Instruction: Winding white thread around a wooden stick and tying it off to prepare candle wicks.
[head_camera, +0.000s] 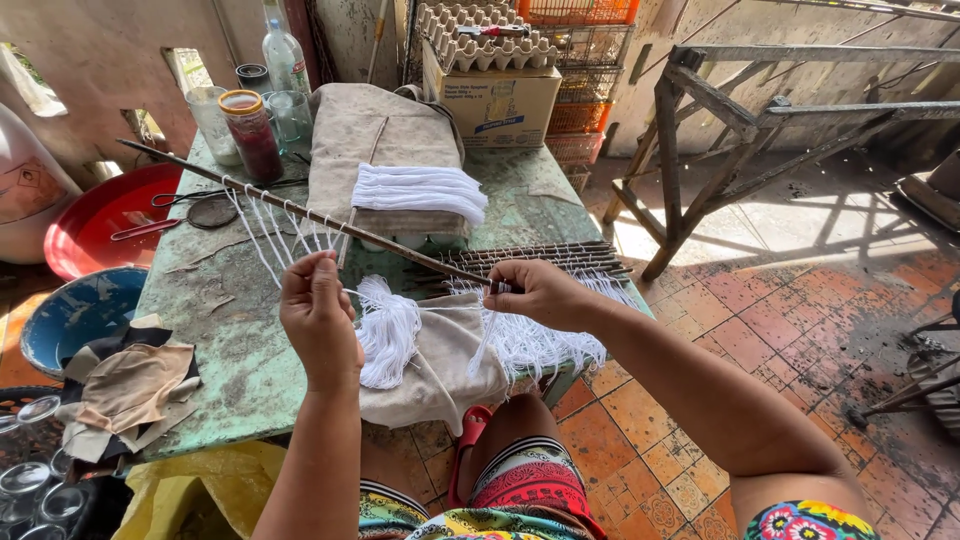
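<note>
A long thin dark stick (300, 213) runs slantwise above the green table (230, 330), with several white strings (275, 235) hanging from it. My right hand (535, 292) grips the stick's near end. My left hand (318, 318) is raised beside it and pinches a white string. Below my hands a bundle of loose white strings (388, 335) lies on a beige cloth (440, 365). A row of finished sticks with white strings (545, 262) lies under my right hand.
A folded white string bundle (420, 190) rests on a beige cloth at mid-table. Jars and a bottle (255, 130) stand at the far left, egg trays on a carton (490, 90) behind. Red and blue basins (85, 310) sit left; a wooden trestle (720, 130) stands right.
</note>
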